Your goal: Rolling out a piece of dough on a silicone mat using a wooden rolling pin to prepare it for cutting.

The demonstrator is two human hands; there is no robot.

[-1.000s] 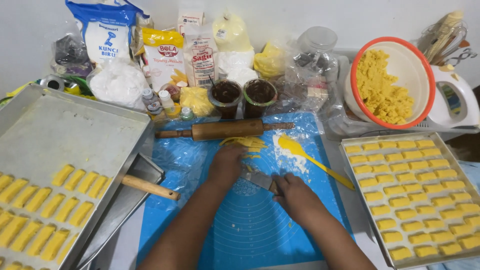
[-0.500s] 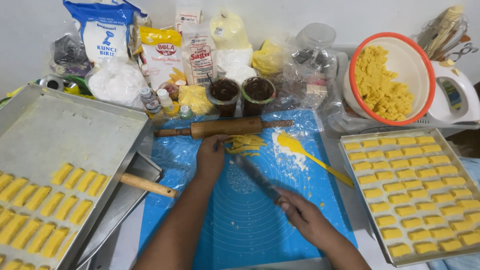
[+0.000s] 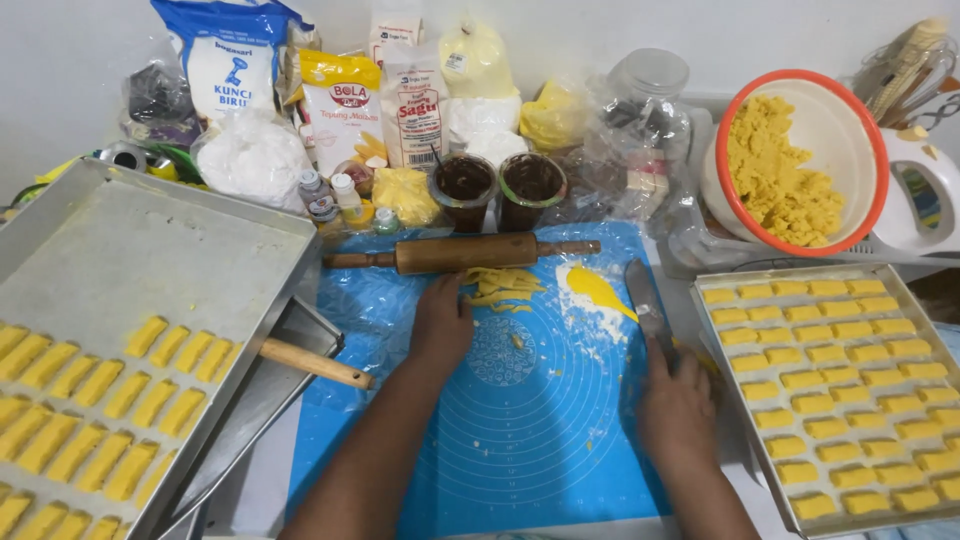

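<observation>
The left hand (image 3: 442, 325) lies palm down on the blue silicone mat (image 3: 520, 430), its fingers close together and reaching toward the dough scraps (image 3: 500, 285) — a small heap of yellow strips just beyond the fingertips, near the wooden rolling pin (image 3: 460, 253) that lies across the far edge of the mat. Whether the fingertips touch the scraps cannot be told. The right hand (image 3: 678, 405) is at the right edge of the mat, fingers curled around the handle of a metal blade (image 3: 645, 308), which points away toward the far side, its flat steel lying just right of a yellow spatula (image 3: 598, 293) resting in a patch of flour. Right of that hand stands a tray of cut dough pieces (image 3: 840, 385), set in neat rows. On the left of the bench a large grey baking tray (image 3: 130, 260) carries longer yellow fingers of dough along its near side — a wooden handle (image 3: 312, 362) pokes out beside it. At the far right an orange-rimmed bowl (image 3: 800, 160) leans, holding yellow dough.
</observation>
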